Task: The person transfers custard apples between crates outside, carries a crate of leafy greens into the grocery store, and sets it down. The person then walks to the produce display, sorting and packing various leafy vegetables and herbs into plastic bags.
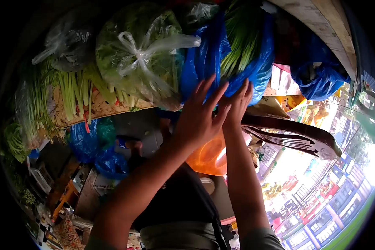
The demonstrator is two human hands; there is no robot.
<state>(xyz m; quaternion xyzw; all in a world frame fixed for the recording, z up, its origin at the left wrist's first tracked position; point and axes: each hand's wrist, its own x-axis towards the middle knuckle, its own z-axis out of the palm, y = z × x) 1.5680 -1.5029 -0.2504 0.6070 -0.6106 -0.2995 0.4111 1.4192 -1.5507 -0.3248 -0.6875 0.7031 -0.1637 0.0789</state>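
Note:
My left hand [201,113] is held out with its fingers extended and spread, fingertips at the lower edge of a blue plastic bag [204,54]. Right beside it, my right hand [236,104] has its fingers stretched out, overlapping the same bag in this view. Nothing shows in either hand, and the two come together near the thumbs. Long thin green stalks [241,41], like garlic chives, stick out of the bag's opening. A clear plastic bag [139,58] of leafy greens, tied in a knot on top, sits just left of it.
Bunches of celery-like stalks [77,91] lie on the wooden board at left. Below it are more blue bags [85,139]. An orange basin-like object [208,156] is under my hands. A dark wooden chair part [293,135] juts in at right, near another blue bag [318,79].

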